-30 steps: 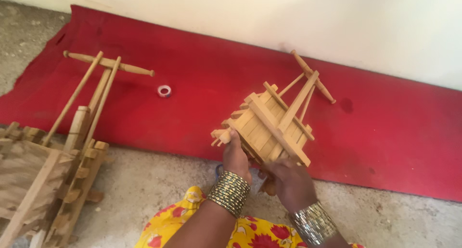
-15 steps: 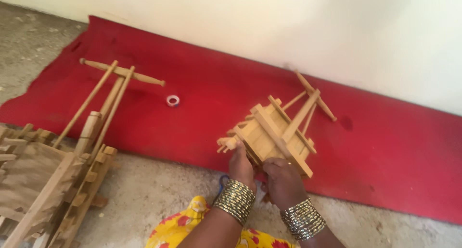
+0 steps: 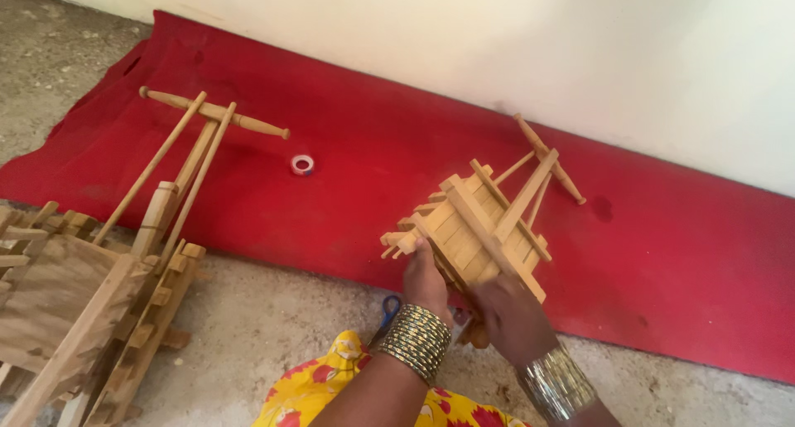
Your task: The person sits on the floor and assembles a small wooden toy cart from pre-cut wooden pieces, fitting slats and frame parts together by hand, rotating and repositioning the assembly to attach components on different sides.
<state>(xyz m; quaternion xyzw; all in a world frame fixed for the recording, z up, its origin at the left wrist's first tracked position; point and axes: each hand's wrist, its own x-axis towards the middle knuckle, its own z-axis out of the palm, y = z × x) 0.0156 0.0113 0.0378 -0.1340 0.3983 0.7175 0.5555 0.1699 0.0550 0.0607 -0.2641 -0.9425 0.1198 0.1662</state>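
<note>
I hold a small wooden cart model (image 3: 484, 224) made of light slats, tilted over the red cloth (image 3: 348, 187), its shaft and crossbar pointing up right. My left hand (image 3: 426, 279) grips its lower left edge. My right hand (image 3: 509, 315) holds its underside at the lower right. Both wrists wear stacks of metal bangles.
A bigger wooden cart model (image 3: 91, 286) lies at the left on the concrete floor, its long shafts reaching onto the cloth. A small roll of tape (image 3: 303, 164) sits on the cloth. Blue scissor handles (image 3: 389, 307) show near my left wrist. A pale wall runs behind.
The view shifted, so everything sits further right in frame. The small cart stays in both hands, barely changed in tilt.
</note>
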